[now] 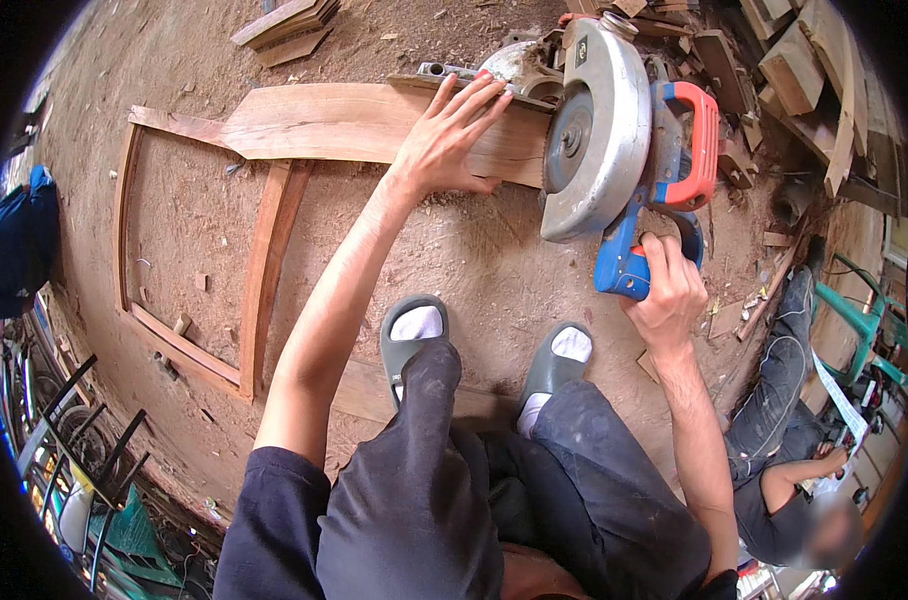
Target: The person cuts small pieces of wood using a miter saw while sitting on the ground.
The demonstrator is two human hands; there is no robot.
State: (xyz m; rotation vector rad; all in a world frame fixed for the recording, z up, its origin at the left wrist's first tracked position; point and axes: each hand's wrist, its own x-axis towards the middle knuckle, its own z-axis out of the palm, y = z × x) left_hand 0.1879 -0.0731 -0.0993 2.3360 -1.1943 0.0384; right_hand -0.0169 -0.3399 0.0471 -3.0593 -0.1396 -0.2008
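Observation:
A long reddish-brown board (314,122) lies across the ground ahead of me, its right end at the miter saw (614,115). My left hand (442,150) rests on the board near the metal fence (414,80), fingers spread and stretched out. On the right, my right hand (669,290) is wrapped round the saw's blue trigger handle (622,262). The grey blade guard stands over the board's end, and a round blade cover shows on its left side. A red carry handle (698,150) sits behind it. The cutting edge of the blade is hidden from view.
Wooden pieces forming a frame (264,260) lie on the dirt at left. Stacked timber (794,70) fills the far right, with more planks (286,25) at the far left. Another person (784,500) sits at right by a green chair (854,320). My sandalled feet are below the saw.

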